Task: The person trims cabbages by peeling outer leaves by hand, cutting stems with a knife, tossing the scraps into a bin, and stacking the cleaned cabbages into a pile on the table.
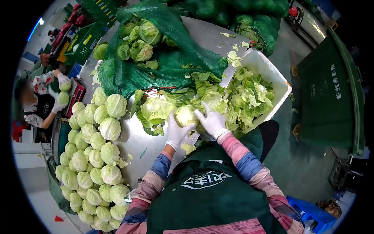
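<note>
White-gloved, the left hand (177,130) curls round a pale cabbage (186,116) between both hands, the right hand (212,121) spreading fingers at its other side (whether gripping, I cannot tell); a steady left cup should best prevent rolling.

"What's gripped?"
"A round, pale-green cabbage (186,116), between the white-gloved left hand (178,130) and white-gloved right hand (212,121)."
"And around that grip?"
"Green mesh sack (156,82) beyond it; white, leaf-filled box (274,80) to its right; pale-green cabbage pile (79,160) left."
</note>
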Available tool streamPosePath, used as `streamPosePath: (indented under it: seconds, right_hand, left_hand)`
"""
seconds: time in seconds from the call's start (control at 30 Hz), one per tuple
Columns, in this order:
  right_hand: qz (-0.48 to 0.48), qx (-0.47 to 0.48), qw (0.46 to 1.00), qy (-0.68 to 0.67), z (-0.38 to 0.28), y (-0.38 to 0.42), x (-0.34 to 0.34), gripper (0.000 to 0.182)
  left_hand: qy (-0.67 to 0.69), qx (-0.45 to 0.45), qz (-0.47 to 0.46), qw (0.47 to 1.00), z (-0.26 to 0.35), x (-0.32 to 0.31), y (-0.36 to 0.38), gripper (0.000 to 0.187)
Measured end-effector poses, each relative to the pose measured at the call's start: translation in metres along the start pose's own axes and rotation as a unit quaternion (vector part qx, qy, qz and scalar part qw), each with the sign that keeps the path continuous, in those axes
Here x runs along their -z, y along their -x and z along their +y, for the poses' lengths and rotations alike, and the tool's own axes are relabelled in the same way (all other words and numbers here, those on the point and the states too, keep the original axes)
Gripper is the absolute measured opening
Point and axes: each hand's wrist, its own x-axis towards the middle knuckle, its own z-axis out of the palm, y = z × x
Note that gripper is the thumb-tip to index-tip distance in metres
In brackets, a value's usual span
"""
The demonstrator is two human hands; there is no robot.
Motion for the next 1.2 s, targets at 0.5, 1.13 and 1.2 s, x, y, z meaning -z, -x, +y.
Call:
streamPosePath:
  seconds: [0.5,1.13,1.2]
  right_hand:
    - [-0.022,-0.059,0.997,0.042,0.006,-0.031,0.0,0.064]
    - [0.098,-0.172,0.978,0.068,0.073,-0.035,-0.012,0.061]
    - [0.118,-0.143,0.982,0.027,0.056,-0.029,-0.002,0.065]
  left_hand:
    - [-0.178,-0.063,0.026,0.982,0.022,-0.022,0.014,0.096]
    - [0.336,0.177,0.012,0.925,-0.022,0.01,0.01,0.085]
    - [0.08,-0.032,-0.031,0.996,-0.018,0.007,0.006,0.094]
